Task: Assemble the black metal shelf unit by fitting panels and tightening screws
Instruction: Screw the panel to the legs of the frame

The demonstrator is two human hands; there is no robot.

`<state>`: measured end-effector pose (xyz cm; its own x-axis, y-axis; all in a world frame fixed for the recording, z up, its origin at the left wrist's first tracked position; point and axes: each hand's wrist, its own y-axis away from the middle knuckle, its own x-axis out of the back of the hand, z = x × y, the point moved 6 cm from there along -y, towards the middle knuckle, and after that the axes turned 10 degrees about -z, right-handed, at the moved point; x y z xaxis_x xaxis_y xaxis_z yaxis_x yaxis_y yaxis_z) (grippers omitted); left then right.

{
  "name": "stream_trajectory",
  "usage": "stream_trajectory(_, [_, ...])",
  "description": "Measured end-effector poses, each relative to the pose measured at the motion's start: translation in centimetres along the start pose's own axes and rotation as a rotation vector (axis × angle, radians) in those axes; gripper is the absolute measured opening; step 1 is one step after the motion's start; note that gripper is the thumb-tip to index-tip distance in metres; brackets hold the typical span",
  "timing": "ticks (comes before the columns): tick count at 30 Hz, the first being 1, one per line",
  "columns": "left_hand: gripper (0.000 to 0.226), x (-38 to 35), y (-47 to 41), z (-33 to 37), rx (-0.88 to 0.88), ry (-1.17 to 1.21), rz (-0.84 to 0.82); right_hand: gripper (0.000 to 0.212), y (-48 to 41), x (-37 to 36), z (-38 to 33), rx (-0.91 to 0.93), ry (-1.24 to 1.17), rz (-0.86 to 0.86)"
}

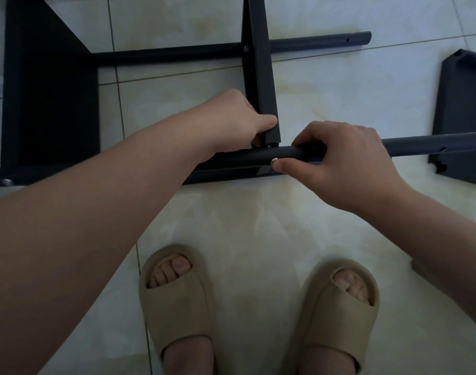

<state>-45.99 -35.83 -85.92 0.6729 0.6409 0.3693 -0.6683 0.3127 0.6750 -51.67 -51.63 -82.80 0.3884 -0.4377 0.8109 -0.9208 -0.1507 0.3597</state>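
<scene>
The black shelf frame lies on its side on the tiled floor. A near round tube runs left to right, and a far tube lies parallel behind it. A black panel spans between them. My left hand grips the panel's near end, thumb on its face. My right hand curls over the near tube, thumb pressing a small silver screw into the tube's side. A wider black panel sits at the frame's left end.
A loose black shelf panel lies on the floor at the right. My two feet in beige slippers stand just in front of the frame. Pale floor tiles surround everything.
</scene>
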Motion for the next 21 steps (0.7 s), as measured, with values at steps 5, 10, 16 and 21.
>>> stream_trajectory(5, [0.035,0.0,-0.1,-0.1,-0.003,-0.009,-0.002,0.043,-0.1,-0.1,0.2,-0.001,0.004,0.003])
stream_trajectory(10, [0.037,0.0,-0.2,-0.1,0.000,-0.030,0.001,0.043,-0.4,0.1,0.4,0.003,0.006,0.000])
stream_trajectory(16, [0.044,0.0,-0.3,-0.1,-0.001,-0.034,0.000,0.041,-0.9,0.0,0.4,-0.004,-0.010,-0.015])
stream_trajectory(21, [0.043,0.0,-0.5,-0.1,-0.007,-0.041,-0.005,0.039,-1.5,-0.2,0.9,0.024,0.005,-0.034])
